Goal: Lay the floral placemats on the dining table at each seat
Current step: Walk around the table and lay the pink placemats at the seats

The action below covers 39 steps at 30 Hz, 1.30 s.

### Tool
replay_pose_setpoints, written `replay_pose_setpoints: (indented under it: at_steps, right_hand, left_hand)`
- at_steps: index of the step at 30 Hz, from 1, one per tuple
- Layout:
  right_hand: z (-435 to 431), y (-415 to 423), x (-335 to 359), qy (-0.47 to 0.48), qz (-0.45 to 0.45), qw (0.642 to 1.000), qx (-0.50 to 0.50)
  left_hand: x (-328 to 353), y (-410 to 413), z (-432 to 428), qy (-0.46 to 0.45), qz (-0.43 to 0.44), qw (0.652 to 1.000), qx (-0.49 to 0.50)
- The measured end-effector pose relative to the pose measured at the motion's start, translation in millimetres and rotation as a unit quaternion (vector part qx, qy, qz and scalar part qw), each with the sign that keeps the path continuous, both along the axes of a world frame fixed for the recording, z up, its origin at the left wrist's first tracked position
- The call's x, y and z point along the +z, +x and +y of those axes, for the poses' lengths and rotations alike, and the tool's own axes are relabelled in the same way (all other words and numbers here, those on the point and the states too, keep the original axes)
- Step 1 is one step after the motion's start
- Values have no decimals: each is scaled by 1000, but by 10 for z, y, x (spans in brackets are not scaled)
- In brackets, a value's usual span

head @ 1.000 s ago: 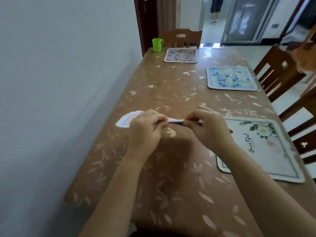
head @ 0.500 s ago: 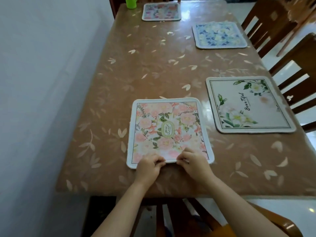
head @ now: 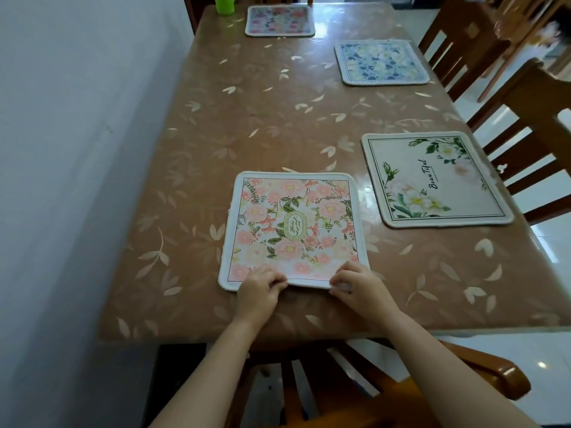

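Note:
A pink floral placemat (head: 293,227) lies flat on the brown leaf-patterned dining table (head: 247,125), near its front edge. My left hand (head: 259,290) and my right hand (head: 355,287) both pinch the mat's near edge, which is lifted slightly between them. A white placemat with green leaves (head: 432,180) lies to the right. Farther back sit a blue floral placemat (head: 381,61) and a pink-and-blue placemat (head: 279,20) at the far end.
A green cup (head: 225,3) stands at the far left corner. A white wall (head: 77,149) runs along the table's left side. Wooden chairs (head: 531,125) line the right side, and another chair (head: 309,387) stands under the near edge.
The placemat, held rolled between both hands a second ago, now lies unfolded on the table. My hands have since spread slightly apart along its near edge.

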State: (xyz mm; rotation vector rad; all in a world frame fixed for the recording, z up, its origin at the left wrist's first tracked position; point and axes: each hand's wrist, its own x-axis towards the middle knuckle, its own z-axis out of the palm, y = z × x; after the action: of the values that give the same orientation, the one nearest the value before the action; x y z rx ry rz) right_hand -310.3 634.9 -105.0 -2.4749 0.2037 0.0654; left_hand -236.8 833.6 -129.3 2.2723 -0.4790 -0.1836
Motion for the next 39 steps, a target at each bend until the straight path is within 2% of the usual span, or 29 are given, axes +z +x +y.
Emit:
replay_pose_setpoints:
  at_steps: [8,11,14,18,23,29,36,39]
  right_hand:
    - [162,39,115,23,-50,998,15]
    - [232,142,156,24,-61,998,4]
    - [342,240,187,21,-73,997,8]
    - [545,289,164,21,-78,997,16]
    - [566,293,150,24,-69,997,19]
    - [579,288,214,30,-86,995,43]
    - [503,269,171,39,-108,993,21]
    - [544,303,135,43,-106,993,24]
  left_hand:
    - [106,197,330,-22,-3,999,25]
    - [173,196,359,34,-60,997,-41]
    - [258,141,244,39,-93,990,-94]
    - [310,83,124,-5,-65,994,-93]
    - [263,49,145,17,-68,992,-103]
    - [227,43,218,-19,-28,999,-41]
    - [239,157,615,-23,-40,998,33]
    - [263,142,706,-19,-37,999,27]
